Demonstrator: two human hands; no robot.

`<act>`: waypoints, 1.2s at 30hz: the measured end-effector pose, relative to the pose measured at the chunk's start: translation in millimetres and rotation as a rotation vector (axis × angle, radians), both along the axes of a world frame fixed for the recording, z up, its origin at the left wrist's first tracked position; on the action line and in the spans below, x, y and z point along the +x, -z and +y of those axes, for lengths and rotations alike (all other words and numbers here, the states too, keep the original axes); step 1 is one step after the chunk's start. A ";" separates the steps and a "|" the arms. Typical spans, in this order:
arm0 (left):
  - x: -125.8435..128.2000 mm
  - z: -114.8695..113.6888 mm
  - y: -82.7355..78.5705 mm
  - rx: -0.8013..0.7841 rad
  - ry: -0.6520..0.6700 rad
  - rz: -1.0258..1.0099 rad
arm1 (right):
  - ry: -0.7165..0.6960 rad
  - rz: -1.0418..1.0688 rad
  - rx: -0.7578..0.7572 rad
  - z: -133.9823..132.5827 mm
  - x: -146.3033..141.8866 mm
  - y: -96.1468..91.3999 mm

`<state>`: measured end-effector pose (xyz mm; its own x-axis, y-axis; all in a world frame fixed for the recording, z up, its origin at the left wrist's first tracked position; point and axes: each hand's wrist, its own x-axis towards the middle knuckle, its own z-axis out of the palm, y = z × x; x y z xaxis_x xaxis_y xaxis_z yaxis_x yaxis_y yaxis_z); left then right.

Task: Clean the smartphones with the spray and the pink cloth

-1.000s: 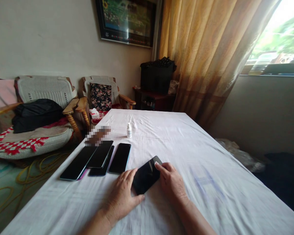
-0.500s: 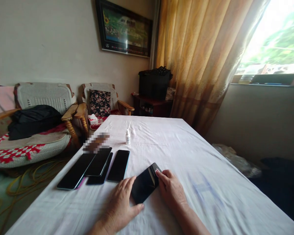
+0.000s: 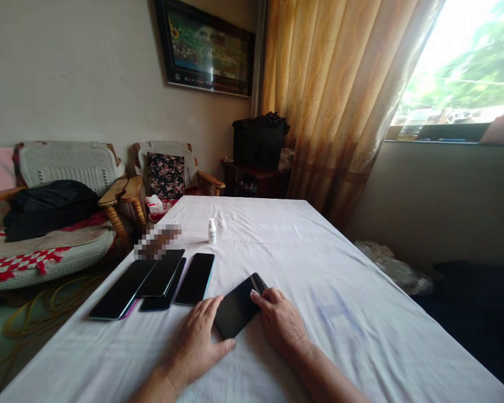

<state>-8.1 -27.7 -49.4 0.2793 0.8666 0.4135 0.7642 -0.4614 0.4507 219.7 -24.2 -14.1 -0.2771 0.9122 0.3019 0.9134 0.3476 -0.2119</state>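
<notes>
A dark smartphone (image 3: 236, 308), screen up, lies tilted on the white tablecloth between my hands. My left hand (image 3: 199, 341) is curved around its left side, fingers at the upper left edge and thumb by the near corner. My right hand (image 3: 281, 319) bends over the right edge with its fingers drawn together. One of its digits presses on the screen, and a small white bit shows at that tip, too small to name. Left of the phone lies another black-screened phone (image 3: 195, 278) with a blue edge. Beyond stands a small white bottle (image 3: 211, 232).
Several more phones overlap in a pile (image 3: 124, 291) at the table's left. A pixelated brown object (image 3: 158, 242) lies behind them. Wooden armchairs (image 3: 71, 168) stand left of the table, with a yellow cable (image 3: 42, 313) on the floor. A faint blue mark (image 3: 338, 310) shows on the cloth at right.
The whole view has shifted slightly, so everything sits a little further left. My right hand's digit has slid a short way over the phone's screen. My left hand keeps its place on the phone.
</notes>
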 end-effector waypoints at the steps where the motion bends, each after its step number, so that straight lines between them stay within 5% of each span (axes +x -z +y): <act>1: -1.1 -0.4 1.2 0.003 -0.002 0.007 | 0.022 -0.002 0.000 2.9 7.5 1.3; 17: -10.8 -0.3 23.3 0.098 -0.031 0.089 | 0.112 0.059 0.013 9.4 31.7 22.0; 29: -9.3 -2.2 16.7 0.108 0.005 0.122 | -0.160 0.026 -0.014 -14.4 4.1 7.4; 36: -8.7 -2.8 7.9 0.122 0.022 0.151 | 0.035 0.002 -0.045 -5.4 22.8 7.6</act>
<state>-16.8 -30.4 -57.3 0.3649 0.8054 0.4671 0.8080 -0.5232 0.2708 242.5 -29.6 -21.7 -0.2443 0.9340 0.2608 0.9243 0.3057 -0.2287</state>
